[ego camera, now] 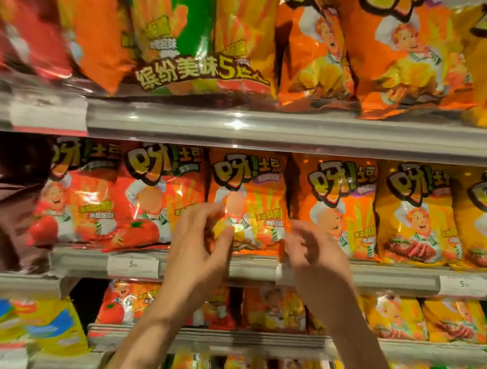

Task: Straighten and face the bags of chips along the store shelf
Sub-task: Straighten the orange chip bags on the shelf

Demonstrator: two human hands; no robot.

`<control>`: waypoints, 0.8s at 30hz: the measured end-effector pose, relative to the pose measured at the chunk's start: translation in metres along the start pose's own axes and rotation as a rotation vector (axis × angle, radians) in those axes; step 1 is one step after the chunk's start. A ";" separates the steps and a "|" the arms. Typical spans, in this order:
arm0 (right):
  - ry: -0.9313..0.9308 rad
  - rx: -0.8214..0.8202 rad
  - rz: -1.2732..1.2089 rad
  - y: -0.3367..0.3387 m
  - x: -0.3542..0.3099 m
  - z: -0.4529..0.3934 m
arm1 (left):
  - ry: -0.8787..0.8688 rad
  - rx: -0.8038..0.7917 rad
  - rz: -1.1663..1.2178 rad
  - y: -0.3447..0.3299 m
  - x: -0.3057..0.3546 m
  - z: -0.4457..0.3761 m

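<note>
1. From the head view, I count four shelves of chip bags stacked one above another; both bare arms reach up to the second shelf [390, 278] from the top.
2. On that shelf seven bags stand in a row behind its front edge: a dark brown one at the left end, two red bags [147, 196] with tomato pictures, two orange bags, then two yellow bags [416, 214] toward the right end, the last one cut off.
3. All are puffy pillow shapes of glossy, crinkled foil that throws back bright glare.
4. The left hand [201, 245] has its fingers curled at the lower left edge of the middle orange bag [252, 202], thumb lying across the bag's front, so it pinches that edge.
5. The right hand [312, 255] is at the bag's lower right edge, fingers loosely bent and blurred; I cannot tell whether it grips the foil or only touches it.
6. The bag stands upright, face outward, its bottom at the shelf's front edge, touching its red and orange neighbours.
7. Two white price tags [132, 264] sit in the clear plastic strip along that front edge, one left of the hands, one far right.
8. The top shelf holds larger bags, tilted and blurred; the lower two hold smaller ones.
</note>
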State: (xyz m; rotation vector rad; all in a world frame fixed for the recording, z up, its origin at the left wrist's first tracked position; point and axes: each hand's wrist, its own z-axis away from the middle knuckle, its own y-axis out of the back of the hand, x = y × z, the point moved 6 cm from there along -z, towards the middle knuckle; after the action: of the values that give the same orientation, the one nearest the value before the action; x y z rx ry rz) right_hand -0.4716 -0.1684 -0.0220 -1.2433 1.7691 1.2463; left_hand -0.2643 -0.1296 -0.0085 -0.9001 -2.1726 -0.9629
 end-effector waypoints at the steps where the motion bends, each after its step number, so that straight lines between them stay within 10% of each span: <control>1: 0.018 0.010 0.103 -0.010 -0.009 -0.011 | -0.030 0.002 -0.036 -0.002 0.001 -0.009; 24: -0.020 0.170 -0.370 -0.032 -0.031 -0.089 | 0.319 0.025 0.151 -0.022 0.009 -0.075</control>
State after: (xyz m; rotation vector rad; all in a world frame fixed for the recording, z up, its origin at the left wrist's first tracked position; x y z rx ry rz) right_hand -0.4291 -0.2451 0.0252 -1.3746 1.5078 0.8759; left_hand -0.2691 -0.1972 0.0318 -0.8231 -1.8188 -0.9327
